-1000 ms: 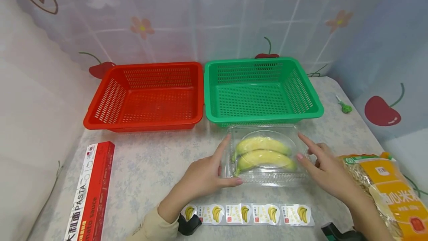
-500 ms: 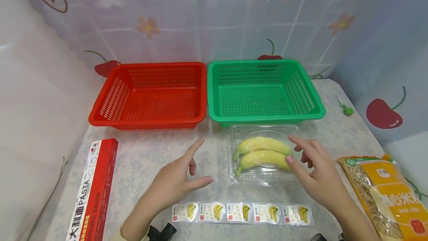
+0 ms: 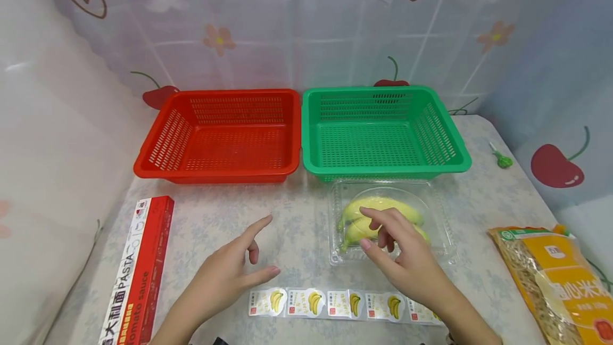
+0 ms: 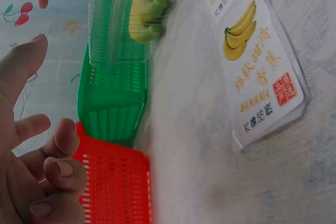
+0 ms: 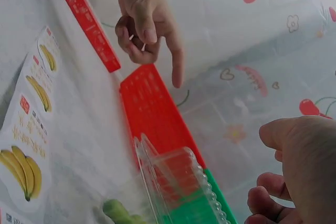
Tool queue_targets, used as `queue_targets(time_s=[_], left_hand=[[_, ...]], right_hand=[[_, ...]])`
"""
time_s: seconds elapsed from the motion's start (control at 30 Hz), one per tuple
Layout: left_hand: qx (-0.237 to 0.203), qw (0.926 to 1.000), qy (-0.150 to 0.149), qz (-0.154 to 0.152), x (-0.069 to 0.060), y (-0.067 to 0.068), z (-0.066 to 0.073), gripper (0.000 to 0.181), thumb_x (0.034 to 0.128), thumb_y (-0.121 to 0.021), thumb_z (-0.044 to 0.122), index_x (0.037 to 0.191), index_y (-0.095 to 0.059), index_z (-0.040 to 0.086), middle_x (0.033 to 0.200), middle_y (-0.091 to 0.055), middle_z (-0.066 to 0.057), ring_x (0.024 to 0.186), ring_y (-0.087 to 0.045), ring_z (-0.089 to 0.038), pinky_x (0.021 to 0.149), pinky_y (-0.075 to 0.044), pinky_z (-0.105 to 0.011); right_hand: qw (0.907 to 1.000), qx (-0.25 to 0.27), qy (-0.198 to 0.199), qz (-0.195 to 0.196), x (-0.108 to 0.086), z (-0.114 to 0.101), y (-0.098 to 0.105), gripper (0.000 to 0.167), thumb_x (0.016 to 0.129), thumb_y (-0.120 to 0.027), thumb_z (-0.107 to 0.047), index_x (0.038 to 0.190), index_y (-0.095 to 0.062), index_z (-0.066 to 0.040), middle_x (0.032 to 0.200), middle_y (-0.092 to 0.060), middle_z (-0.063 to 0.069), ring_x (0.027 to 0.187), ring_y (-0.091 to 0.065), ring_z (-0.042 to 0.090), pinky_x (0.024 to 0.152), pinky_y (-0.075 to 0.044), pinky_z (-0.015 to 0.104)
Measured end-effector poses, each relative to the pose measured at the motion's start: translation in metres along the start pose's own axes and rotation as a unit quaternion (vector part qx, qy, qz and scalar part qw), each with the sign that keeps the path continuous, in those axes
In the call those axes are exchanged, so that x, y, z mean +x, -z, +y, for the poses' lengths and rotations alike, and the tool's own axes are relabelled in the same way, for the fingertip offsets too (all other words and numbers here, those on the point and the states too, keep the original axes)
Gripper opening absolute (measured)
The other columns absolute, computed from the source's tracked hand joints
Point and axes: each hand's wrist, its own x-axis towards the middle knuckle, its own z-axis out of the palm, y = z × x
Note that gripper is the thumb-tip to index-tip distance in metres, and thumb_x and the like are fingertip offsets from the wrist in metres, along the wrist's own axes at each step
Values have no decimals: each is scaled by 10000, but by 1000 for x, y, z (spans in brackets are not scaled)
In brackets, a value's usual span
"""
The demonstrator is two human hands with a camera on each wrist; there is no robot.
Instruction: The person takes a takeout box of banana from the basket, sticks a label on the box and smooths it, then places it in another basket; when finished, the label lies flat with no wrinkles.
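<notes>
While the left hand (image 3: 234, 265) and right hand (image 3: 402, 260) hang empty, a clear box (image 3: 337, 255) with two bananas (image 3: 383, 204) lies past a strip of labels (image 3: 313, 304).
Nearest, the strip lies flat, its right end partly covered by the right forearm (image 3: 460, 315) in the head view; a low wrist could drag it askew, as nothing visible weighs it down. The left hand spreads thumb and forefinger wide, the right likewise, overlapping the box in that view. Should the right press down, the thin-looking plastic might buckle onto the bananas. The box sits just before the green basket (image 3: 388, 169), so a forward shove would probably jam it there. Beside that stands the red basket (image 3: 215, 175).
</notes>
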Motion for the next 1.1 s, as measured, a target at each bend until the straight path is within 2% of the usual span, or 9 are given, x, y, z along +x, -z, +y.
queue_targets(time_s=[0.17,0.3,0.43,0.57,0.83,1.1], left_hand=[[-117,9998,67,-139,-8,-5,-13,875,724,-860,453,1464,-395,430,841,-534,99,554,-329,-10,532,-335,-201],[47,9997,-57,-238,-15,-12,-25,852,672,-881,472,1413,-486,331,843,-516,126,599,-363,2,566,-355,-199],[149,9990,-235,-340,-20,-19,-36,795,627,-888,505,1317,-552,298,836,-500,127,640,-401,8,581,-364,-203],[246,9984,-245,-440,-23,-25,-42,720,609,-906,471,1227,-582,292,814,-486,131,647,-410,10,578,-361,-199],[404,9981,-157,-435,-26,-34,-47,566,649,-894,422,1112,-606,268,770,-465,126,618,-388,1,543,-344,-209],[573,9975,-204,-359,-24,-41,-48,383,741,-859,340,1048,-638,279,763,-460,144,626,-392,6,552,-345,-198]], right_hand=[[9986,325,217,-343,2,-12,-21,513,909,-714,-116,1381,-547,-229,1020,-517,-109,747,-473,59,653,-446,189],[9945,615,508,-682,2,-21,-39,479,939,-684,-152,1392,-539,-209,1001,-512,-98,736,-464,59,650,-448,180],[9887,882,630,-1040,0,-29,-56,467,965,-656,-209,1410,-516,-233,992,-510,-117,722,-462,42,619,-449,176],[9818,1129,662,-1374,-3,-34,-72,452,977,-641,-242,1408,-505,-255,1008,-513,-121,689,-461,41,599,-447,167],[9668,1446,343,-2079,-6,-28,-102,408,1003,-590,-317,1400,-503,-273,1037,-559,-14,654,-446,-39,607,-449,133],[9650,1242,114,-2306,0,-14,-123,429,993,-609,-306,1394,-521,-179,1035,-567,0,671,-456,-73,630,-454,135]])
